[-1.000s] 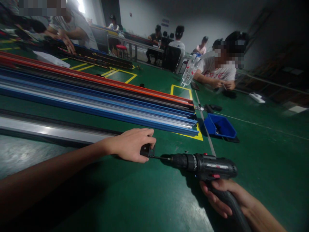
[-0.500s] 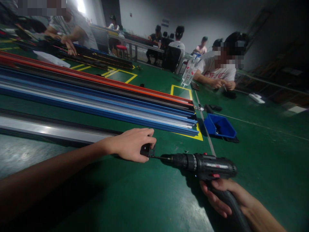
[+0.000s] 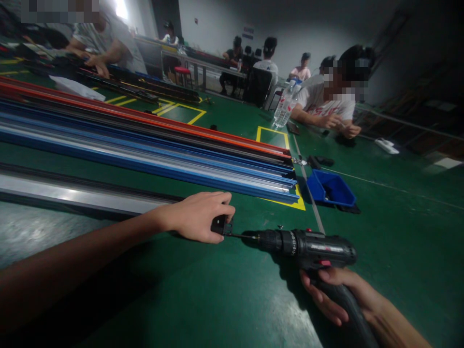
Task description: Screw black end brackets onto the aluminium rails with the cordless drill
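Note:
My left hand [image 3: 203, 216] is closed around the near end of a long silver and black metal profile [image 3: 72, 189], where a small black end piece [image 3: 219, 224] shows between thumb and fingers. A cordless drill [image 3: 315, 249] lies level in my right hand [image 3: 340, 295], which is wrapped about its grip. The drill's long thin bit [image 3: 241, 236] points left and its tip meets the black end piece. Just behind the chuck, a tiny screw [image 3: 280, 226] rests on the green table [image 3: 217, 299].
Blue profiles [image 3: 174, 166] and an orange profile [image 3: 181, 124] lie side by side beyond my left hand. Past the drill stands a blue bin [image 3: 335, 188] with dark contents. Plastic bottles [image 3: 284, 107] are farther back. A co-worker [image 3: 326, 104] sits at the far right side.
My hands, the drill and the profile look almost unmoved. The co-workers' hands at the back left and back right have shifted slightly.

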A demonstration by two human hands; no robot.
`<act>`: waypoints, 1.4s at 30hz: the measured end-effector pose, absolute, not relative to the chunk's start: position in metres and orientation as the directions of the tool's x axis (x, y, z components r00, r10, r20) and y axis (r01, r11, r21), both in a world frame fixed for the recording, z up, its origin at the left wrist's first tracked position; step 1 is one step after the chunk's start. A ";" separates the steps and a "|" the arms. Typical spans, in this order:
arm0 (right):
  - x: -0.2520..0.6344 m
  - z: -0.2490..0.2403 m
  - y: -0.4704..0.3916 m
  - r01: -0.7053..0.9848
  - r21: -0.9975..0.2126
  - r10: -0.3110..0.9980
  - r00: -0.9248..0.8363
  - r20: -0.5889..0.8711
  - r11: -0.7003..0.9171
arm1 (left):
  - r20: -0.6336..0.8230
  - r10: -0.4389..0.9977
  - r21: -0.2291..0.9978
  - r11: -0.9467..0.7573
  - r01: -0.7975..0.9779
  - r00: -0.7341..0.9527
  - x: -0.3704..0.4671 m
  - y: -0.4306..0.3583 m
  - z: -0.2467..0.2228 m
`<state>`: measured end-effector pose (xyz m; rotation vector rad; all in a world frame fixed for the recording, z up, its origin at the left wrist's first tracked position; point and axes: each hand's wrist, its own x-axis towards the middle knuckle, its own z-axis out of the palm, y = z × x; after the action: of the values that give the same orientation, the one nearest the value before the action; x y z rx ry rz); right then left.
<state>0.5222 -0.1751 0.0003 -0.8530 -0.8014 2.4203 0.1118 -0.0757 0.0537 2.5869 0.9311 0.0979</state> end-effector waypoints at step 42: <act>0.524 -0.002 -0.175 -0.218 -0.629 0.565 -0.706 -0.426 -0.746 | -0.080 0.625 0.386 -0.699 0.602 0.777 0.112 -0.076 0.056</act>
<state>0.5244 -0.1749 -0.0018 -0.8625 -0.7689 2.4327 0.1125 -0.0755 0.0560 2.5767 0.9315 0.0800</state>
